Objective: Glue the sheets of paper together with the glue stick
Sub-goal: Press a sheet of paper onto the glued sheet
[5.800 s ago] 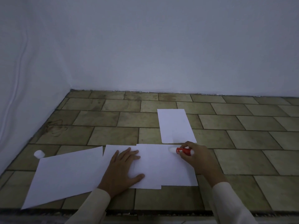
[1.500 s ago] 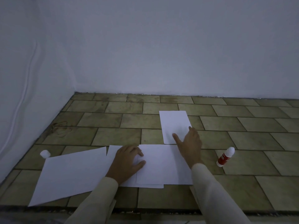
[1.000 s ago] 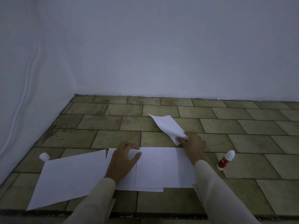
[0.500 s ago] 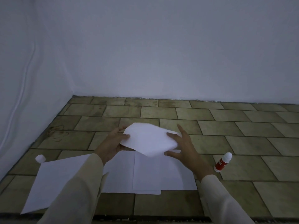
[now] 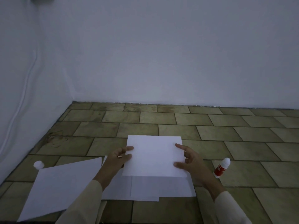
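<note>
A white sheet of paper (image 5: 154,155) is held flat and level between both hands, just above the overlapping sheets (image 5: 161,186) lying on the tiled floor. My left hand (image 5: 118,159) grips its left edge and my right hand (image 5: 191,162) grips its right edge. The red glue stick (image 5: 221,168) with a white tip lies on the floor to the right of my right hand, untouched. Its white cap (image 5: 38,164) rests far left on the floor.
A larger white sheet (image 5: 64,188) lies at an angle on the floor at the left. White walls meet in the corner at left and behind. A white cable (image 5: 24,92) runs down the left wall.
The glue stick was put down at the right. My right hand picked up the far sheet, my left hand joined it, and the sheet has been turned square over the overlapping sheets.
</note>
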